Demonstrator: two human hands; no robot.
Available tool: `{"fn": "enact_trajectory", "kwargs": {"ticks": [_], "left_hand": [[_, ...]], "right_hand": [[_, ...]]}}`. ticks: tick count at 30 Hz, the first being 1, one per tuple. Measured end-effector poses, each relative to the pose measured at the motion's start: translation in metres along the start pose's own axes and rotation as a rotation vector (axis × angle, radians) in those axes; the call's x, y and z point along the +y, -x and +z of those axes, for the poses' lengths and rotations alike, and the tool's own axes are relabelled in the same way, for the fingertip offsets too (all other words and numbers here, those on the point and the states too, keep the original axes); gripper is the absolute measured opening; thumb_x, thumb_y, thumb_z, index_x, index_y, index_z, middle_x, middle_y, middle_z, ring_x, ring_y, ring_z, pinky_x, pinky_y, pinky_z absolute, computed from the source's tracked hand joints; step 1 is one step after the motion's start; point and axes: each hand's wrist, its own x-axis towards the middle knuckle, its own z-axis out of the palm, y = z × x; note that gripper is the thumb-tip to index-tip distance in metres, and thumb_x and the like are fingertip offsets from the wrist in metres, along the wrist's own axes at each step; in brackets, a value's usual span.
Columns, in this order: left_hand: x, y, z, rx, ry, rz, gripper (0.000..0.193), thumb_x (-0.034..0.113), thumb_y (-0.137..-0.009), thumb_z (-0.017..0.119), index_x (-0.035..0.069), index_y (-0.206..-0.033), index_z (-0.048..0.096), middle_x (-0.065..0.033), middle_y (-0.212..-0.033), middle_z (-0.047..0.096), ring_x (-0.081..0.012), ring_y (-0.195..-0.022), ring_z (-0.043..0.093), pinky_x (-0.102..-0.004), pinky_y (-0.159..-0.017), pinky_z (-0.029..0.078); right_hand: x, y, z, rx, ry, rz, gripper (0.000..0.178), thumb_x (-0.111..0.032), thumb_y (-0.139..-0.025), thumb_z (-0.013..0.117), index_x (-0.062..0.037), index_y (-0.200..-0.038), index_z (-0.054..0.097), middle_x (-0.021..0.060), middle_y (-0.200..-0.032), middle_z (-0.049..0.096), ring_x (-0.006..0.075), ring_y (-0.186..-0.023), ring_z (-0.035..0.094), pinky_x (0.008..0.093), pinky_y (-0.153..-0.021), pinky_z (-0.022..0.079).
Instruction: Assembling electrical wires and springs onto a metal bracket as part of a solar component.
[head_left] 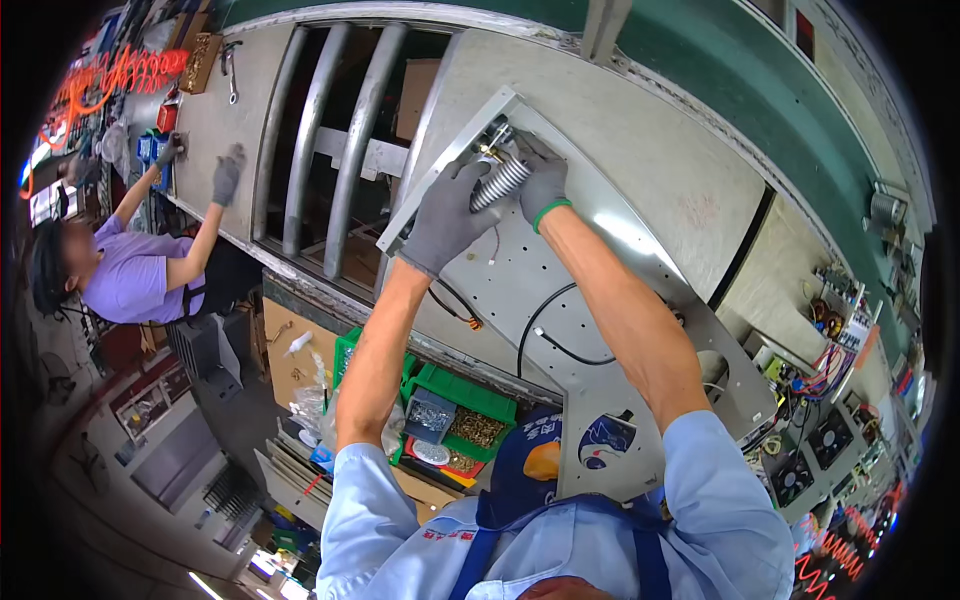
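Note:
A shiny ribbed metal tube (501, 186), like a spring or corrugated hose, lies between my two grey-gloved hands, near the far corner of a large grey sheet-metal panel (520, 290) with a raised edge. My left hand (452, 213) is closed at the tube's left side, its fingers bent toward a small brass fitting (492, 151). My right hand (543, 178) curls around the tube's upper right side, with its fingertips partly hidden at the corner. A black cable (545, 325) lies curved on the panel below my hands, and a short bundle of wires (472, 318) hangs by my left forearm.
Metal rollers (350, 150) span a gap in the bench to the left. Green bins (465, 390) of small screws stand below the bench edge. A person in a purple shirt (145, 270) works at far left. Fans and wired parts (828, 437) lie at right.

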Motion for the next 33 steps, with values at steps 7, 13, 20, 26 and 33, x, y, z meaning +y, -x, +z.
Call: {"fn": "enact_trajectory", "kwargs": {"ticks": [7,13,20,26,33], "left_hand": [[-0.022,0.013,-0.013,0.020,-0.087,-0.040,0.042,0.022,-0.082,0.077,0.002,-0.116,0.063,-0.0198,-0.112,0.060,-0.0352,-0.102,0.061,-0.0418,-0.084,0.050],[-0.020,0.012,-0.002,0.223,-0.192,0.072,0.047,0.024,-0.076,0.077,0.003,-0.115,0.062,-0.0296,-0.137,0.049,-0.0460,-0.122,0.049,-0.0528,-0.103,0.039],[-0.016,0.007,-0.004,0.070,-0.106,-0.022,0.049,0.024,-0.073,0.076,0.003,-0.115,0.060,-0.0300,-0.141,0.047,-0.0460,-0.125,0.049,-0.0530,-0.104,0.040],[-0.001,0.009,0.009,0.060,-0.213,-0.048,0.051,0.027,-0.072,0.075,0.004,-0.115,0.060,-0.0302,-0.142,0.046,-0.0450,-0.127,0.047,-0.0547,-0.102,0.041],[0.006,0.010,0.013,0.049,-0.232,-0.055,0.051,0.027,-0.074,0.072,0.004,-0.116,0.059,-0.0314,-0.142,0.045,-0.0474,-0.129,0.045,-0.0565,-0.104,0.039]], "right_hand": [[-0.004,0.000,0.006,-0.004,0.077,0.074,0.024,-0.002,-0.095,0.061,0.0009,-0.118,0.069,0.0078,-0.101,0.072,0.0128,-0.079,0.068,0.0252,-0.064,0.054],[-0.004,-0.002,0.004,-0.018,0.110,0.049,0.025,-0.003,-0.096,0.061,0.0034,-0.120,0.067,0.0092,-0.101,0.072,0.0155,-0.080,0.071,0.0267,-0.066,0.058],[-0.014,-0.002,-0.014,-0.109,0.226,0.034,0.030,-0.004,-0.096,0.062,0.0049,-0.125,0.063,0.0122,-0.105,0.072,0.0177,-0.085,0.071,0.0293,-0.074,0.059],[-0.025,-0.004,-0.028,-0.123,0.227,0.091,0.030,-0.007,-0.098,0.062,0.0052,-0.125,0.062,0.0118,-0.105,0.071,0.0178,-0.086,0.070,0.0287,-0.073,0.057],[-0.034,-0.004,-0.033,-0.133,0.417,0.067,0.029,-0.012,-0.100,0.061,0.0041,-0.124,0.064,0.0100,-0.100,0.072,0.0151,-0.087,0.070,0.0259,-0.069,0.054]]}}
